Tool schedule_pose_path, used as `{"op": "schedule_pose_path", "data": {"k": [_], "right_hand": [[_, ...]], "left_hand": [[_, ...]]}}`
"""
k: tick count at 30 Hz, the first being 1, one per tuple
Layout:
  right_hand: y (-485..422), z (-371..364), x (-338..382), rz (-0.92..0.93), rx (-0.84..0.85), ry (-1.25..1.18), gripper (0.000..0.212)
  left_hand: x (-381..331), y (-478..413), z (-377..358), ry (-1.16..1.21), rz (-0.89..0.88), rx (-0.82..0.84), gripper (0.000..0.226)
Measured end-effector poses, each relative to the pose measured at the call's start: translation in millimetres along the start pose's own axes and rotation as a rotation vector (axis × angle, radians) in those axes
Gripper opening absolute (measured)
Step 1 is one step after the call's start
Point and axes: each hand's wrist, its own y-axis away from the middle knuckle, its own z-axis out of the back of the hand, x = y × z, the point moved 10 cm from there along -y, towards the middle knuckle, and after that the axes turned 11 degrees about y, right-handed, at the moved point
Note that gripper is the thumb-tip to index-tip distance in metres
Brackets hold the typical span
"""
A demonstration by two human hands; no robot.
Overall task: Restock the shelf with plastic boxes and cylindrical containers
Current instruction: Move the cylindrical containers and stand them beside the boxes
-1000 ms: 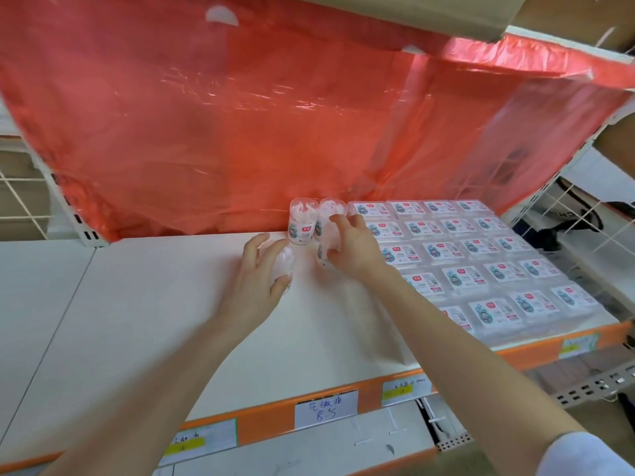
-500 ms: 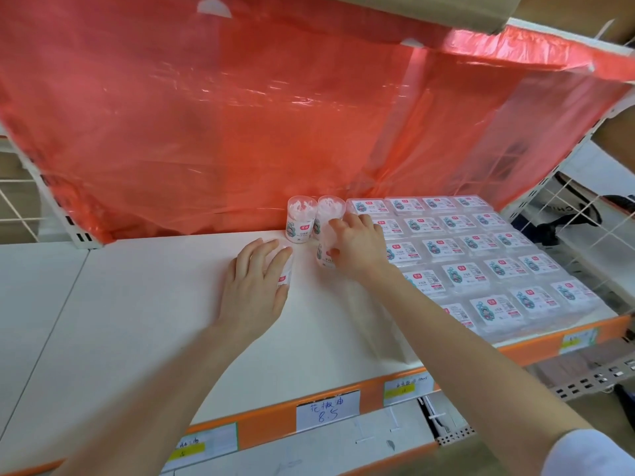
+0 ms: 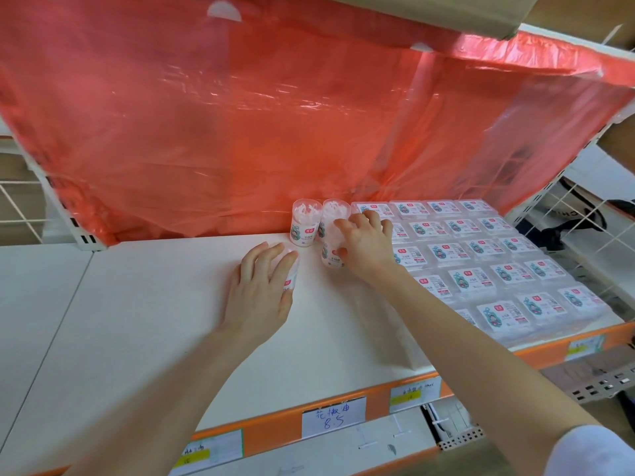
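Several flat clear plastic boxes (image 3: pixel 494 269) with printed labels lie in rows on the right part of the white shelf (image 3: pixel 154 321). Two clear cylindrical containers (image 3: pixel 304 226) stand upright at the back, against the boxes' left edge. My right hand (image 3: pixel 364 245) grips a third cylindrical container (image 3: pixel 331 250), which stands in front of them. My left hand (image 3: pixel 264 290) is cupped over a fourth cylindrical container (image 3: pixel 291 278) on the shelf, a little left of and nearer than the others; only its right side shows.
A red plastic sheet (image 3: pixel 240 132) hangs over the back of the shelf. An orange front rail (image 3: pixel 275 431) carries price labels. Wire mesh panels (image 3: pixel 584 242) stand to the right and far left. The shelf's left half holds nothing.
My left hand has lowered its container onto the shelf and flattened over it. My right hand has stayed on its container beside the boxes.
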Motion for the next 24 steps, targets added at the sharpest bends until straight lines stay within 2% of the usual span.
{"op": "schedule_pose_path", "data": {"k": [16, 24], "right_hand": [[-11.0, -6.6, -3.8, -0.003, 0.02, 0.013, 0.05], [-11.3, -8.1, -6.8, -0.01, 0.048, -0.075, 0.053]], "left_hand": [[-0.2, -1.2, -0.2, 0.036, 0.024, 0.053, 0.061], [-0.6, 0.2, -0.2, 0.026, 0.015, 0.055, 0.063]]}}
